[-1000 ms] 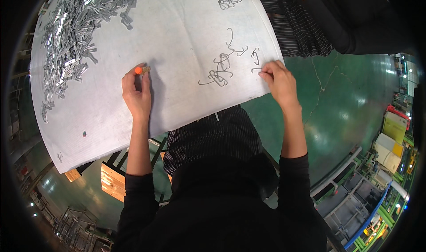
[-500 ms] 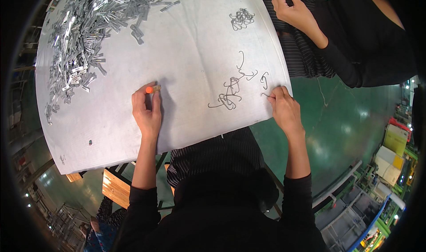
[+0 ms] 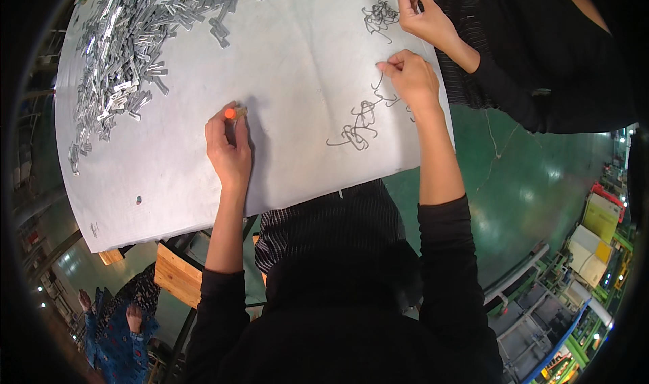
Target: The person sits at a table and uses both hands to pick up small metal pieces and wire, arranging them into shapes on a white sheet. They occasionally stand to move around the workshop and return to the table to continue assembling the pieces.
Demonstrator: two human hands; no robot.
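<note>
My left hand [image 3: 228, 144] is over the middle of the white-covered table, its fingers closed around a small tan piece with a round orange end [image 3: 232, 113]. At the right part of the table, my right hand [image 3: 412, 80] is pinched at the far end of a thin bent wire hook [image 3: 379, 81]. The fingertips hide that end. Just nearer lies a loose tangle of grey wire hooks [image 3: 362, 126]. Another wire hook [image 3: 410, 115] shows partly beside my right wrist. A second small heap of wire hooks [image 3: 380, 15] sits farther back.
A large pile of flat silvery metal clips [image 3: 128, 53] covers the far left of the table [image 3: 291, 147]. Close to my right hand, a co-worker's hand [image 3: 433, 22] reaches over the table's right edge. Another seated person [image 3: 118, 337] is at lower left, near a wooden stool [image 3: 177, 276].
My right hand has moved from the table's near right corner, away and to the left, to the separate wire hook. My left hand keeps its grip. The co-worker's hand has shifted slightly nearer.
</note>
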